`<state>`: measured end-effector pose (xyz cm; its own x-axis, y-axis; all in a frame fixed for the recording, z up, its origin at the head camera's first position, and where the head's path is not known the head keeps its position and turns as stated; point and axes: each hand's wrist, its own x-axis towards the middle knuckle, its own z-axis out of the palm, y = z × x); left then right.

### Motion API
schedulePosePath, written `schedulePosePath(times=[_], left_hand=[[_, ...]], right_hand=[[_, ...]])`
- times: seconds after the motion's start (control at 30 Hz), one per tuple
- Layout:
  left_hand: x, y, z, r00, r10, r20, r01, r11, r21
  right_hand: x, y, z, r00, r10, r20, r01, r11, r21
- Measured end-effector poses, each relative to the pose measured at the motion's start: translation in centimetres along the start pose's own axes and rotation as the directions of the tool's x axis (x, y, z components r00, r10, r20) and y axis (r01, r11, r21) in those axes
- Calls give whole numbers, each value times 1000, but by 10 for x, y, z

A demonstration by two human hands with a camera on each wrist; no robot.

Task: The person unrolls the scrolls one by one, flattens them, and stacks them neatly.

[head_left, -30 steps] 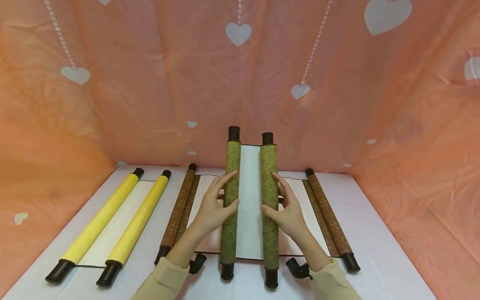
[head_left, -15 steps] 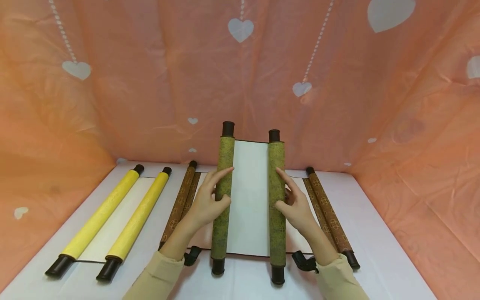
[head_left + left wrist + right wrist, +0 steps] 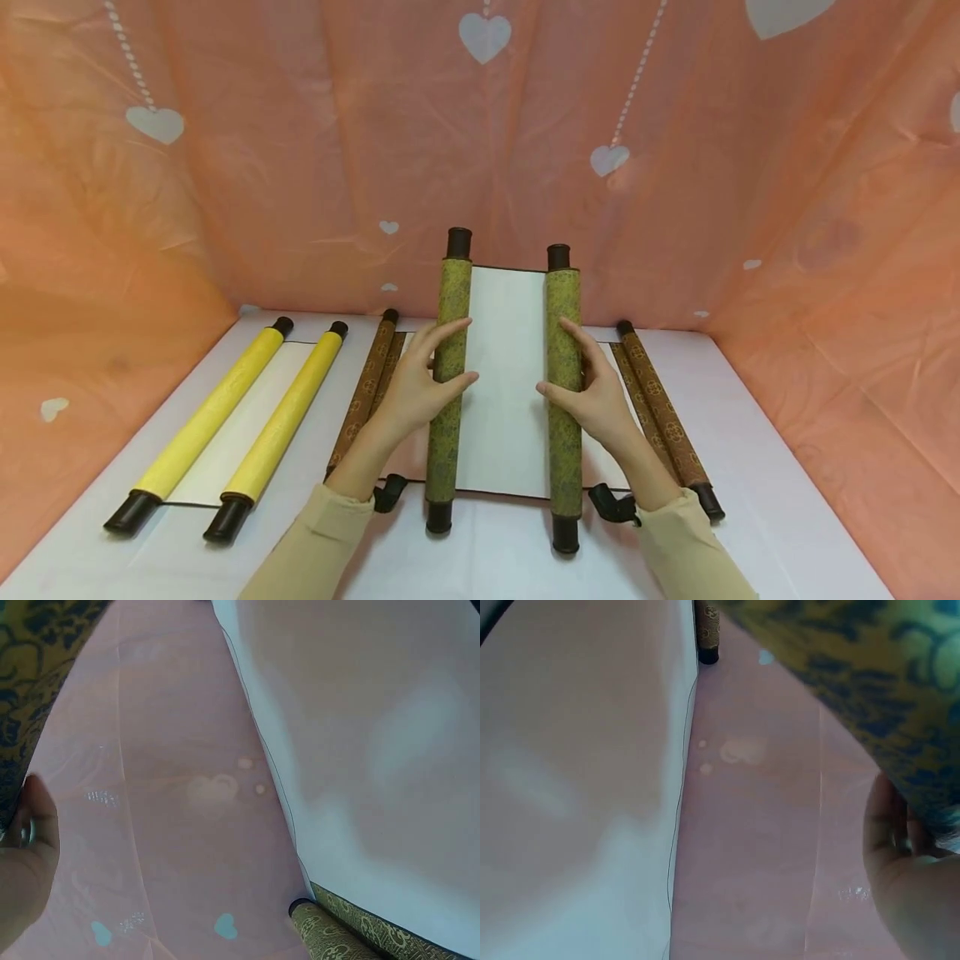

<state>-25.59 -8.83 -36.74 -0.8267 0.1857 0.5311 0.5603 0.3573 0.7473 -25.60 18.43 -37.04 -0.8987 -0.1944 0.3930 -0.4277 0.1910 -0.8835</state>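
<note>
A green patterned scroll is held up above the table, partly unrolled, with white paper (image 3: 506, 379) between its two rolls. My left hand (image 3: 416, 387) grips the left roll (image 3: 448, 375), thumb in front and fingers curled behind. My right hand (image 3: 596, 396) grips the right roll (image 3: 564, 383) the same way. Both rolls have black end knobs. In the left wrist view a fingertip (image 3: 26, 847) touches the green roll (image 3: 30, 667); the opposite roll's end (image 3: 337, 934) shows at the bottom. In the right wrist view my fingers (image 3: 904, 855) sit under the green roll (image 3: 870, 667).
A brown patterned scroll (image 3: 660, 412) lies unrolled on the white table (image 3: 772, 492) beneath the green one, its other roll (image 3: 363, 392) at the left. A yellow scroll (image 3: 217, 417) lies part open at the far left. Orange heart-print cloth (image 3: 300, 150) walls the back and sides.
Both hands have pulled the two green rolls further apart, widening the white paper between them. The scroll has also risen slightly.
</note>
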Motion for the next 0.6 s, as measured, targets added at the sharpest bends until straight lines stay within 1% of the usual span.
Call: schedulePosePath(times=[0.1, 0.2, 0.3, 0.5, 0.6], left_hand=[[0, -1, -2, 1000, 9, -18, -9, 1000, 8], [0, -1, -4, 1000, 15, -24, -15, 1000, 9], [0, -1, -7, 1000, 18, -24, -18, 1000, 12], [0, -4, -13, 999, 19, -26, -19, 1000, 12], [0, -3, -17, 1000, 9, -12, -9, 1000, 3]], right_hand=[[1, 0, -4, 1000, 2, -3, -2, 999, -35], [1, -1, -9, 1000, 3, 11, -3, 999, -41], [2, -1, -12, 1000, -3, 24, 3, 1000, -18], [2, -1, -19, 1000, 14, -4, -14, 999, -48], [2, -2, -23, 1000, 9, 1, -9, 998, -54]])
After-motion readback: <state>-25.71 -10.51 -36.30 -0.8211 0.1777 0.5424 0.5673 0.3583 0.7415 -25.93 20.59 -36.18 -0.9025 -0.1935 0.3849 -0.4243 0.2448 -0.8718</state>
